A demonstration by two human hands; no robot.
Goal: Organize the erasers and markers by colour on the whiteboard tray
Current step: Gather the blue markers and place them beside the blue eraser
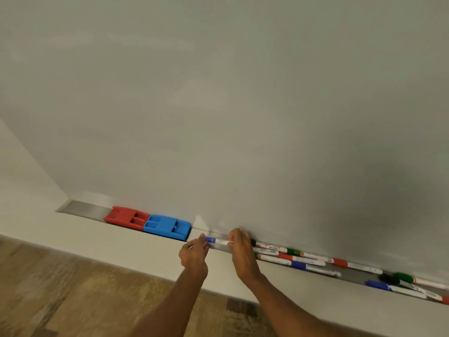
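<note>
A blue-capped marker [217, 240] lies level just above the whiteboard tray [85, 210], held at both ends. My left hand [195, 255] pinches its blue cap end, and my right hand [240, 249] grips the white barrel end. A red eraser [126, 217] and a blue eraser [167, 227] sit side by side in the tray, left of the marker. To the right of my right hand lies a mixed pile of red, green, blue and black markers [298, 260], with a few more markers [403, 284] further right.
The large whiteboard [218, 105] rises behind the tray. A pale ledge [97, 244] runs in front of the tray, and a wooden floor [60, 288] lies below. The tray's far left end is bare metal.
</note>
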